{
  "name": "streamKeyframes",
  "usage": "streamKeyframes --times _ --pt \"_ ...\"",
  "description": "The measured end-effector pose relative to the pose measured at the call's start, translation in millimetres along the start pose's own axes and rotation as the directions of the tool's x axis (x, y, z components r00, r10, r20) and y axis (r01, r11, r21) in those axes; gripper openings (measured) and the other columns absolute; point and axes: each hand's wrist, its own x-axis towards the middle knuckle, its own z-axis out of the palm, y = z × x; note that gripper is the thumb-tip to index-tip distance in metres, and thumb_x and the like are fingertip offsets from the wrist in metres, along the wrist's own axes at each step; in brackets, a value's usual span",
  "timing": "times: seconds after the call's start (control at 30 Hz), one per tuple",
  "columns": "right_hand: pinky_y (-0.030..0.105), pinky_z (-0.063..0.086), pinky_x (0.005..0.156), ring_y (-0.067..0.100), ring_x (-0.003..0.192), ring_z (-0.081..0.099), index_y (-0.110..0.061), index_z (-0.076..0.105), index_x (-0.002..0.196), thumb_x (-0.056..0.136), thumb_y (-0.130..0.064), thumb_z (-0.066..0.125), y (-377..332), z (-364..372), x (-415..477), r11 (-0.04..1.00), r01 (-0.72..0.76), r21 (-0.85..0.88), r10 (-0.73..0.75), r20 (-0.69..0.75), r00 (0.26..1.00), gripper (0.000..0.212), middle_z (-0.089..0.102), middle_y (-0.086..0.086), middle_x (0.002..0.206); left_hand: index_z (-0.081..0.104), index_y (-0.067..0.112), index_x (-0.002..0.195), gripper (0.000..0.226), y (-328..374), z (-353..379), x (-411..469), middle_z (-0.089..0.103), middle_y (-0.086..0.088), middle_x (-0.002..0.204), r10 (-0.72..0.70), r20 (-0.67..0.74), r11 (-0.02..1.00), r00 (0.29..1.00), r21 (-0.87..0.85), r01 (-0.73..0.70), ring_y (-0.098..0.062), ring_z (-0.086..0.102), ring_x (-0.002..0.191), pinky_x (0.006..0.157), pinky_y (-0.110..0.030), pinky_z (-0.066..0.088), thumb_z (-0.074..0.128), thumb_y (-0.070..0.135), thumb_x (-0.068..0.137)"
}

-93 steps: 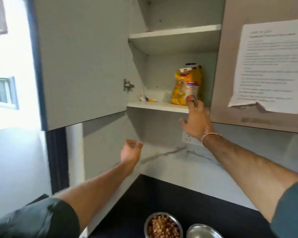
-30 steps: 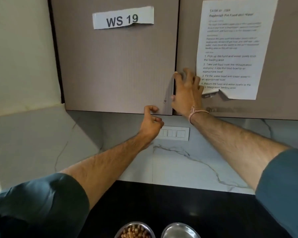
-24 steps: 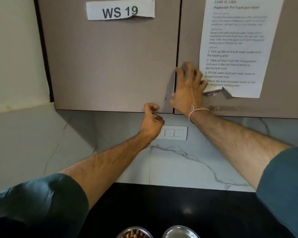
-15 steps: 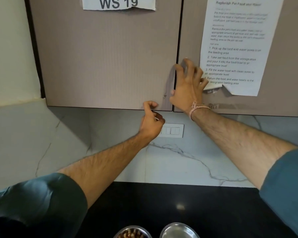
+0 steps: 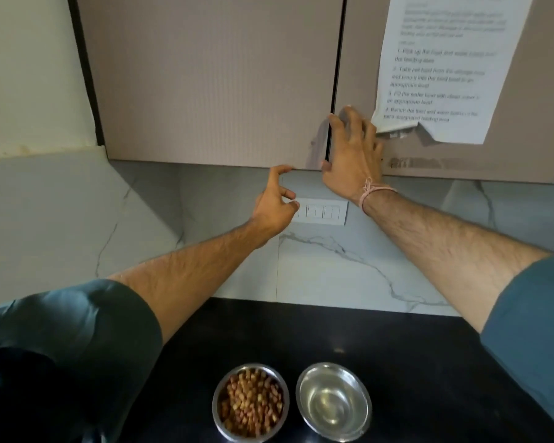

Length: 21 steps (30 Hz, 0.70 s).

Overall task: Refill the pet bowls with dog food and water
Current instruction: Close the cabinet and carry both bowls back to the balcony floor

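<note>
Two steel bowls stand side by side on the black counter [image 5: 413, 362]. The left bowl [image 5: 250, 402] is full of brown dog food kibble. The right bowl [image 5: 333, 401] looks shiny inside, and I cannot tell whether it holds water. My right hand [image 5: 354, 155] lies flat with spread fingers against the lower corner of the right cabinet door [image 5: 541, 91]. My left hand [image 5: 277, 206] hovers just below the closed left cabinet door [image 5: 211, 81], fingers loosely curled, holding nothing. The dog food bag is hidden behind the doors.
A printed instruction sheet [image 5: 445, 68] is taped to the right door. A white switch plate [image 5: 322, 212] sits on the marble backsplash behind my left hand. A pale wall [image 5: 29, 75] stands to the left.
The cupboard that stood open with the yellow food bag inside is now closed. My view has tilted down, showing both bowls fully. My left hand has loosened and dropped slightly below the door edge.
</note>
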Motion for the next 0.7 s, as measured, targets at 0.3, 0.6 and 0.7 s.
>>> streamKeyframes --times 0.3,0.6,0.7 --pt "0.054 0.042 0.105 0.038 0.139 0.035 -0.014 0.033 0.155 0.089 -0.024 0.07 5 25 -71 0.994 -0.052 0.092 0.036 0.166 0.985 0.076 0.026 0.014 0.163 0.034 0.027 0.148 0.065 -34 6 -60 0.063 0.001 0.1 -0.279 -0.046 0.96 0.959 0.0 0.28 -0.009 0.063 0.088 0.061 -0.014 0.047 0.065 0.005 0.095" --pt "0.052 0.049 0.103 0.038 0.134 0.047 -0.013 0.035 0.151 0.093 -0.02 0.07 31 76 -194 0.953 -0.227 0.2 0.131 0.404 0.905 0.068 0.03 0.016 0.159 0.038 0.024 0.147 0.058 -119 25 -163 0.061 -0.006 0.127 -0.643 -0.128 0.765 0.755 -0.075 0.639 -0.015 0.061 0.096 0.075 -0.028 0.052 0.067 0.013 0.098" --pt "0.053 0.052 0.102 0.038 0.131 0.049 -0.012 0.036 0.151 0.094 -0.018 0.069 44 97 -244 0.919 -0.331 0.214 0.186 0.505 0.843 0.066 0.031 0.015 0.158 0.04 0.024 0.148 0.06 -153 28 -201 0.057 -0.004 0.125 -0.754 -0.185 0.647 0.63 -0.048 0.761 -0.011 0.053 0.085 0.065 -0.026 0.043 0.069 0.017 0.096"
